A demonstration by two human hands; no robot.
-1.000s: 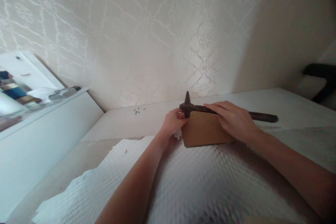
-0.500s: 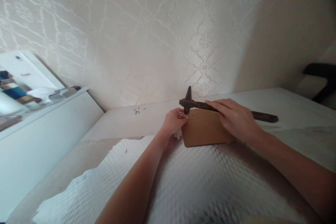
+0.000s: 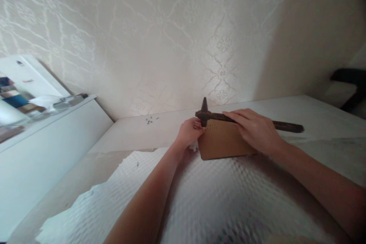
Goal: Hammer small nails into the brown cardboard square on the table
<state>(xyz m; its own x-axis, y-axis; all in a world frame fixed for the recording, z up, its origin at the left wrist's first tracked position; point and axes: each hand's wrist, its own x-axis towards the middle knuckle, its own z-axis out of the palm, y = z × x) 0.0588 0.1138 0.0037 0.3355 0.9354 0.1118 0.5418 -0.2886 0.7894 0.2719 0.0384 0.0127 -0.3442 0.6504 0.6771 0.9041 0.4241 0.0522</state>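
Note:
A brown wooden block (image 3: 221, 144) lies on a white textured sheet (image 3: 200, 206) on the table. Small dots mark the block's top near its left end. My right hand (image 3: 256, 131) is wrapped round the handle of a dark hammer (image 3: 286, 126), whose head (image 3: 203, 113) hangs just above the block's top left corner. My left hand (image 3: 189, 132) is closed in a pinch at that corner, right under the hammer head; what it pinches is too small to make out.
A few small dark nails (image 3: 149, 121) lie on the white table (image 3: 314, 110) near the patterned wall. A white cabinet (image 3: 42, 137) with clutter on top stands to the left. A dark chair part (image 3: 350, 84) shows at far right.
The hammer head rose slightly above the block half a second ago and has come back down a little. My left hand and the block have stayed put.

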